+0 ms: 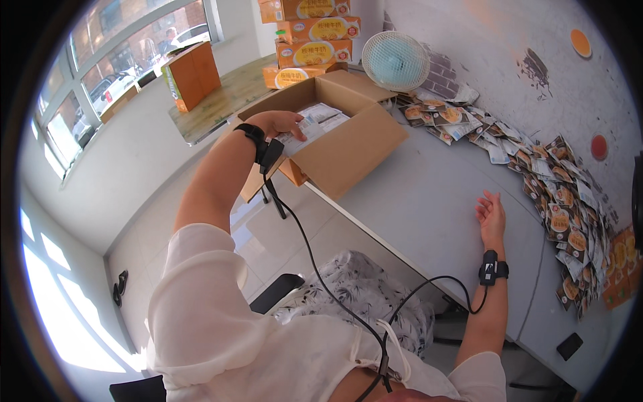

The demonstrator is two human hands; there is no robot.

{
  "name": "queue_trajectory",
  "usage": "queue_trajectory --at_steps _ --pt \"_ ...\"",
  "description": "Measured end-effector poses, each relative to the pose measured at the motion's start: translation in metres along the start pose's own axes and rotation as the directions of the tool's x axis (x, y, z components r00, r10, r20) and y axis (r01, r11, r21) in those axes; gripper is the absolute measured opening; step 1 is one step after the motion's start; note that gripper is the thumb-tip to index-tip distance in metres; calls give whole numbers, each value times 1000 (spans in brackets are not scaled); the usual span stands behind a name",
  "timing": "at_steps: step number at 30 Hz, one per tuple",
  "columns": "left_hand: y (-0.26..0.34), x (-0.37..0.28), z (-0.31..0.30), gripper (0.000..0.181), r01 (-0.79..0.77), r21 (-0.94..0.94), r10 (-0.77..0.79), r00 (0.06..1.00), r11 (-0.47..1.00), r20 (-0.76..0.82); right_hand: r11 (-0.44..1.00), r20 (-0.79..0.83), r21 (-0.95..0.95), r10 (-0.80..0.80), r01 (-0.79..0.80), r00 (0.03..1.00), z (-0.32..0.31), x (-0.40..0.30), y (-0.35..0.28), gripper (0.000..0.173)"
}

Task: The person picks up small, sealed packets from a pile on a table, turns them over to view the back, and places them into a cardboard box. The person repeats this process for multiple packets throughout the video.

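Note:
My left hand (285, 124) reaches over the near edge of an open cardboard box (351, 156) on the left part of the table. Its fingers rest on white printed packets (321, 118) inside; whether they grip one cannot be made out. Above the grey tabletop (412, 201), my right hand (491, 216) holds nothing, its fingers apart and loosely curled. To the right of that hand, a long heap of small brown and white sachets (562, 196) runs along the wall. Each wrist wears a black strap with a cabled device.
Orange cartons (315, 54) stand stacked behind the box, beside a pale blue fan (396, 61). Another orange carton (193, 75) stands near the window. A dark phone-like object (569, 346) lies at the table's right end. Black cables (311, 251) hang across my front.

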State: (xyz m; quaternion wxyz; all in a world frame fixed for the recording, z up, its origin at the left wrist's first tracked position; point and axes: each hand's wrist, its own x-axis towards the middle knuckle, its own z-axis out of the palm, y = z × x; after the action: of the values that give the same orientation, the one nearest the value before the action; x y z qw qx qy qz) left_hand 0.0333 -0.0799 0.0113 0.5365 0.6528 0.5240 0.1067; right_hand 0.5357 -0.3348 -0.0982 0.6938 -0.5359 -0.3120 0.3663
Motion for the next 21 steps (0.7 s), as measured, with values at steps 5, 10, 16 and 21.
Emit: queue_trajectory --at_steps 5,10,16,21 --pt "-10 11 -10 51 63 325 -52 998 944 -43 1000 2 -20 -10 10 1000 -4 3 3 53" --pt "-8 12 -9 49 79 464 -57 996 882 -63 999 -13 -38 -8 8 1000 -2 0 1 52" --pt "-3 7 -4 52 100 531 -55 993 841 -100 1000 6 -14 8 -8 1000 -2 0 0 49" --pt "25 17 5 56 149 770 -53 988 620 -148 999 -9 -38 3 -4 1000 -7 -4 -1 47"
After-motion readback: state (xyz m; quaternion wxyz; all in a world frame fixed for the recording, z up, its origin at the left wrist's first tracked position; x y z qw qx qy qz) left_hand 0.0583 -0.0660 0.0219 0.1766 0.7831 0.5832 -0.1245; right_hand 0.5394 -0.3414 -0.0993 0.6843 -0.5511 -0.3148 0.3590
